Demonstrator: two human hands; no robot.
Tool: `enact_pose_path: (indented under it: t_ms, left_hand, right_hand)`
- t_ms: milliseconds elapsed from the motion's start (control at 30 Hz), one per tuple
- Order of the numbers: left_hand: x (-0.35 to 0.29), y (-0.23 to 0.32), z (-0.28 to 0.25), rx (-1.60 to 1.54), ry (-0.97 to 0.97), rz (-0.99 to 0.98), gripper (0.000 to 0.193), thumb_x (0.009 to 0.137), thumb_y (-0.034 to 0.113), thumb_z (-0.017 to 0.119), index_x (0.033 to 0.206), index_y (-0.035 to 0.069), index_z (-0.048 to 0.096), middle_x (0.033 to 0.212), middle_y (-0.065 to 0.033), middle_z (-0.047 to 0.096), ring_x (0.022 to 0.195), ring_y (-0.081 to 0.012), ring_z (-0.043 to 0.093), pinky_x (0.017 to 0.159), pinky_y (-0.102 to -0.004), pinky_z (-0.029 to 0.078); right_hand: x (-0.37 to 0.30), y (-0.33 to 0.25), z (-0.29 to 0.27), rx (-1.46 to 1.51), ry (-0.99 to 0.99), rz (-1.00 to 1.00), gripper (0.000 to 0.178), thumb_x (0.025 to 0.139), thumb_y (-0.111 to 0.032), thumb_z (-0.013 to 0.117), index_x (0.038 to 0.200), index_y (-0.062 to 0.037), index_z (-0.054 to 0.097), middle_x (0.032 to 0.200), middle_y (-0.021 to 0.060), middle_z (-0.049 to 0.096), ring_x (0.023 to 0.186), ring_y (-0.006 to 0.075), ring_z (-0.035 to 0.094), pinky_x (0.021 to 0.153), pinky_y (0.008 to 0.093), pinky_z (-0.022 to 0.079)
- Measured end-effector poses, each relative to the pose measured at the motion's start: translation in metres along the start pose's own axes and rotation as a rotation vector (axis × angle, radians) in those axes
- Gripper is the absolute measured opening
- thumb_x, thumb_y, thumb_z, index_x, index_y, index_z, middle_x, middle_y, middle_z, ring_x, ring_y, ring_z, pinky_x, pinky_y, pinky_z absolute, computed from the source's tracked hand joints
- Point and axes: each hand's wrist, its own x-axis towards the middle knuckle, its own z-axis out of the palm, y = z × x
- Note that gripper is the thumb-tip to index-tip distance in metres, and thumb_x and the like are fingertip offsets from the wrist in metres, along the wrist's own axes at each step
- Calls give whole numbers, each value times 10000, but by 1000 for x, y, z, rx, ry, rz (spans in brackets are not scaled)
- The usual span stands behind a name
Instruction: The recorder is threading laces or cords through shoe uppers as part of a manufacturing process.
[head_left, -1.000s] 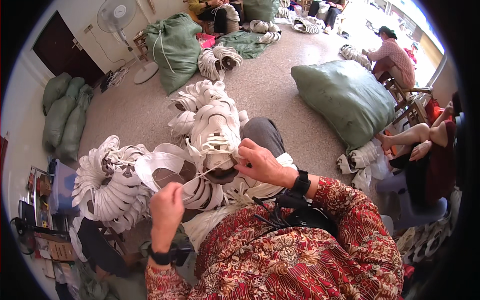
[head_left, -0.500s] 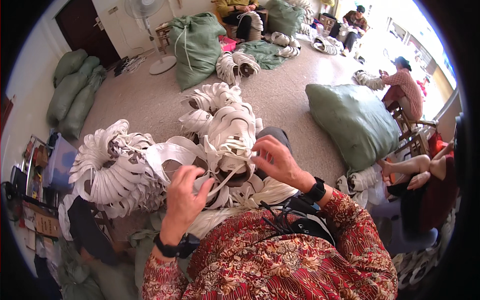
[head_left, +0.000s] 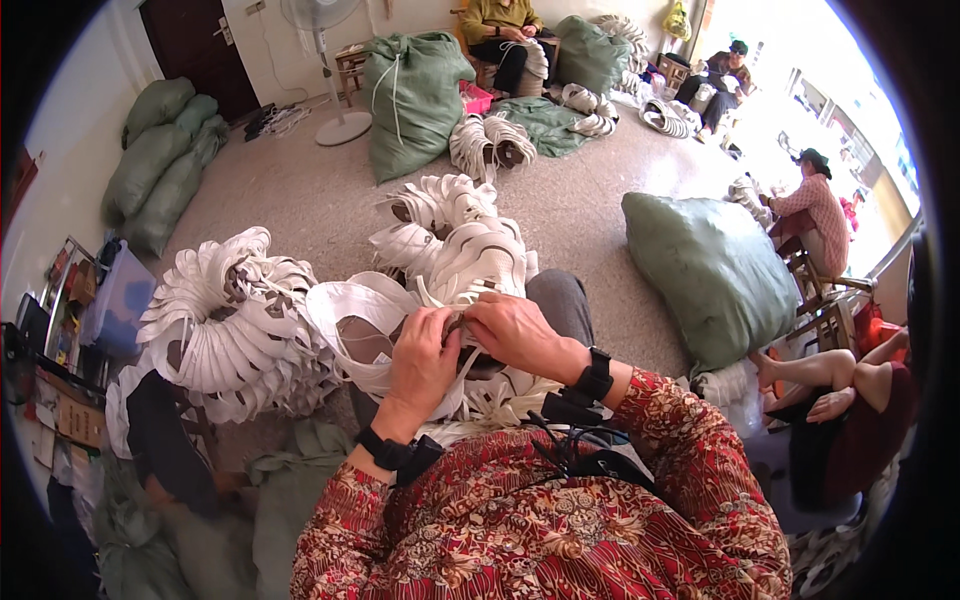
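Hands, two, bare: the left hand [head_left: 424, 352] was bent well inward, thumb and fingers drawn close together; the right hand [head_left: 508, 328] was likewise curled, back uppermost, its fingertips just beside those of the left. Whether either had hold of a lace [head_left: 462, 372] could not be told, the fingertips being partly hidden; the lace hung below them.

Upper [head_left: 482, 268], one, off-white, laced: lay in front of the person, its near end under the hands, toe end hidden by them. Behind it, a stack [head_left: 440, 212] of like uppers stood on the far side. Just left of the hands was a loose upper [head_left: 362, 290], white, its wide opening facing up. Farther left, a pile [head_left: 225, 345] of uppers, nested in a curve.

Sacks, green: one large sack [head_left: 712, 280] lay on the floor to the right; a tied sack [head_left: 415, 110] stood at the far side; a heap of sacks [head_left: 165, 160] rested by the left wall. Also at the far left: a fan [head_left: 343, 129] and a dark door [head_left: 197, 55]. Near left: a bluish bin [head_left: 122, 305].

Co-workers: one in a checked shirt [head_left: 826, 218] sat at the far right.
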Motion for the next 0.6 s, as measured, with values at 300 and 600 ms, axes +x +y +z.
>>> enact_pose_path:
  t_ms: [300,600]
  left_hand:
    - [4,1,1,-108,55,-62,136,823,-36,672,946,14,642,888,-134,653,828,-327,657,737,-387,525]
    - [-2,-2,0,-124,44,-150,161,794,-6,688,910,31,582,844,-131,618,807,-350,632,721,-436,510]
  right_hand:
    - [-1,-2,19,-36,145,77,156,872,-184,628,835,-34,643,828,139,644,809,367,642,714,475,499]
    - [-83,24,-58,32,-351,34,153,891,-154,615,827,-18,640,764,171,631,725,382,627,652,461,492]
